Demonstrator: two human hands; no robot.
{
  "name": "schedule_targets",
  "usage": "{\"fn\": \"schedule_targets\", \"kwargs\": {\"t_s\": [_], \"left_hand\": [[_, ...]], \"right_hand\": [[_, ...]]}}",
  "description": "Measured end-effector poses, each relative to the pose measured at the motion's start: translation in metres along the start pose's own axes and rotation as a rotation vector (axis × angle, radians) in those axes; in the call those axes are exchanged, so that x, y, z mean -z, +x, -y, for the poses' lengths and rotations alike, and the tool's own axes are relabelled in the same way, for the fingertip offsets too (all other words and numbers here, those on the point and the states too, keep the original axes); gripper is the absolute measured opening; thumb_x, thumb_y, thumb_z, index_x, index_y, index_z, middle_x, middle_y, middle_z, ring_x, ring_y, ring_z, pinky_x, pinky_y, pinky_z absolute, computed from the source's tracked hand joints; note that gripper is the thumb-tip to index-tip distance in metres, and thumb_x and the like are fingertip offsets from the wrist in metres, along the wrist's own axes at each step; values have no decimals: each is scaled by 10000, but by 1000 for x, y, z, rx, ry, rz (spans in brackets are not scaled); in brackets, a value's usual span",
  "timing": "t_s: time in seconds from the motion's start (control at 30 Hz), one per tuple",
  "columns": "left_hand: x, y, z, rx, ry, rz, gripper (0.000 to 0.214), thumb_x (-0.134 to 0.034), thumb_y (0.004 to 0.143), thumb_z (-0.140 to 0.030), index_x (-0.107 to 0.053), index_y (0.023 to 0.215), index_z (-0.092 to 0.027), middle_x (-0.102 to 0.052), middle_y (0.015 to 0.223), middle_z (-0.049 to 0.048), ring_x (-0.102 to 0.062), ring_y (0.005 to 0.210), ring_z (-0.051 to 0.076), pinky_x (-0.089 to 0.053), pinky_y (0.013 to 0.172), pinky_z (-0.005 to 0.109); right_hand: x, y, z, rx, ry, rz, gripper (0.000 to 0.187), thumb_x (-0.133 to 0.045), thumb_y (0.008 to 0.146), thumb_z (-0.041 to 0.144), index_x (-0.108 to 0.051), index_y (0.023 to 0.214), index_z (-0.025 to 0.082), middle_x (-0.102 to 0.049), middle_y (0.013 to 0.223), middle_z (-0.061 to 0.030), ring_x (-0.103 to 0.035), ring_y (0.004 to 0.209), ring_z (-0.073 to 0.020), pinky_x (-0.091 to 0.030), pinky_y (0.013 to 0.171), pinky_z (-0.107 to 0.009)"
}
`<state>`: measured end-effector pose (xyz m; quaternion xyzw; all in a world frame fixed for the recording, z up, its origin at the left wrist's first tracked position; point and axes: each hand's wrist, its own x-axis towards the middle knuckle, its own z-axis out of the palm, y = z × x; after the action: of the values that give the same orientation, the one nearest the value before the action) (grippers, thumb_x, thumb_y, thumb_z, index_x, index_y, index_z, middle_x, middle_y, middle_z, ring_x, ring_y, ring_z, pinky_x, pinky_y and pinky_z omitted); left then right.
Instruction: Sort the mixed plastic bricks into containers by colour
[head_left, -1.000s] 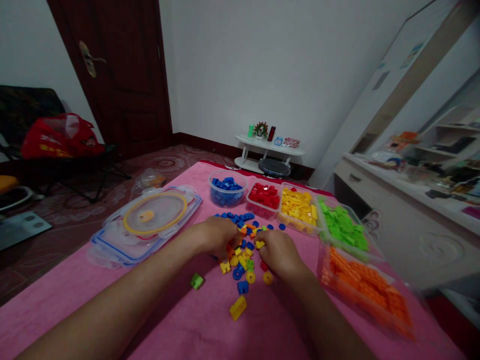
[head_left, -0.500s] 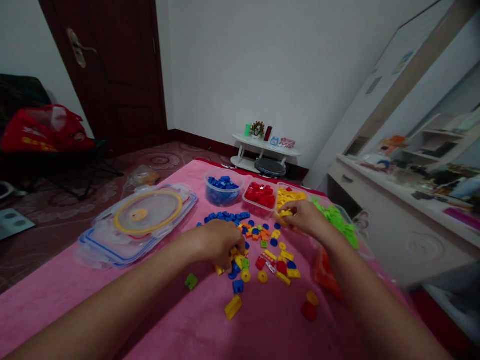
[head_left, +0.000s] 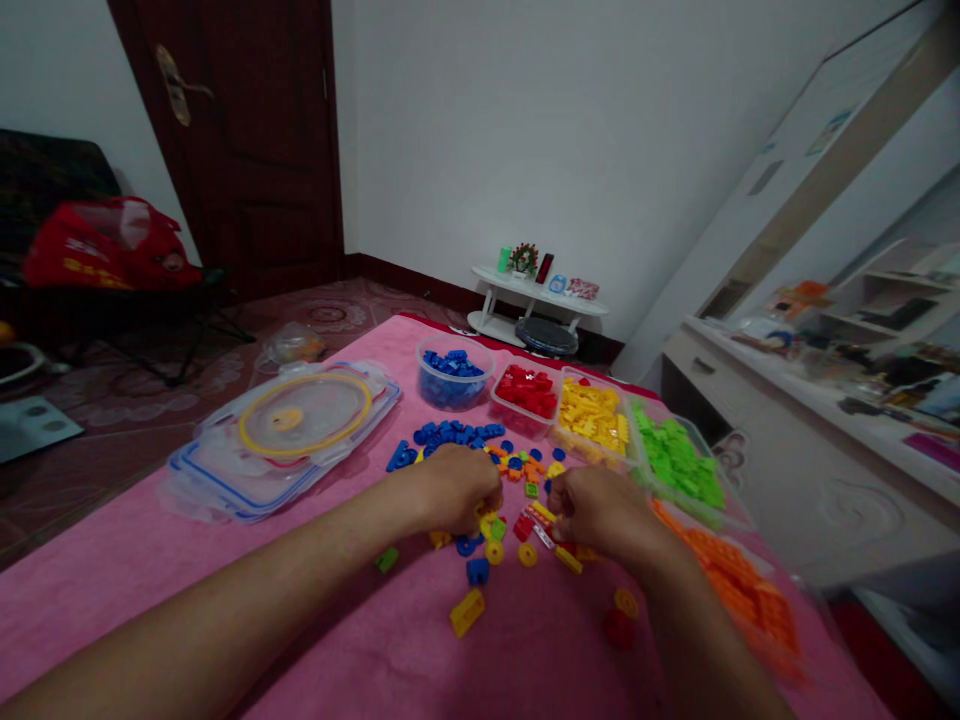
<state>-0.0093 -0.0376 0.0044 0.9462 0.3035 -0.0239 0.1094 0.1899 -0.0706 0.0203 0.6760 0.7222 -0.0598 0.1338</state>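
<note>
My left hand [head_left: 459,490] is closed, fingertips pointing down into a pile of loose toy building blocks; what it pinches, if anything, is hidden. Yellow and green blocks [head_left: 497,528] show just by its fingertips. Across the pile, my right hand [head_left: 600,508] is curled low over the loose pieces, beside a red and white block [head_left: 541,535]. Its fingertips are partly hidden, and I cannot make out anything in them. A blue block [head_left: 478,571] and a yellow block [head_left: 467,612] lie nearer me. Behind my left hand is a cluster of blue blocks [head_left: 450,433].
Clear containers hold sorted blocks: a round blue one [head_left: 452,392], then red [head_left: 525,400], yellow [head_left: 594,418], green [head_left: 679,460] and orange [head_left: 739,580]. Stacked lids [head_left: 285,440] lie on the left of the pink cloth [head_left: 360,640]. A cabinet [head_left: 810,450] stands to the right.
My right hand has moved from the yellow container, where it held a yellow block, back and down to the loose pile. My left hand stays over the pile, shifted slightly right.
</note>
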Motion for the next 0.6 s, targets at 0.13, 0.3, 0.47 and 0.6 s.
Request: {"fn": "schedule_targets", "kwargs": {"t_s": [0.13,0.3,0.47,0.6], "left_hand": [[-9,7,-6,8,-123,-175,279,-651,718,-375,-684,961,-245,-684,942,50,-613,881,215,-423,679,273],[-31,18,-27,-33,-169,-246,255,-627,755,-376,-670,955,-224,-659,948,64,-602,902,220,-437,717,288],[-46,25,-31,11,-365,-304,144,-616,751,-272,-666,876,-221,-659,841,40,-612,843,208,-444,691,287],[-45,33,-21,148,-1086,-390,197,-570,765,-190,-553,961,-176,-600,669,-12,-602,616,131,-463,588,245]], "right_hand": [[-10,-4,-5,-26,-45,18,205,-683,594,218,-684,798,236,-683,856,-45,-618,791,-214,-271,541,-260],[-10,-5,-13,9,37,-29,292,-642,630,217,-678,913,280,-674,876,-22,-608,789,-190,-275,557,-252],[-5,-7,-14,101,177,-34,293,-658,636,264,-686,927,269,-658,814,-4,-569,704,-151,-288,550,-231],[0,-8,-12,207,401,-171,346,-619,712,299,-665,1048,236,-624,715,6,-526,630,-131,-315,541,-222]]}}
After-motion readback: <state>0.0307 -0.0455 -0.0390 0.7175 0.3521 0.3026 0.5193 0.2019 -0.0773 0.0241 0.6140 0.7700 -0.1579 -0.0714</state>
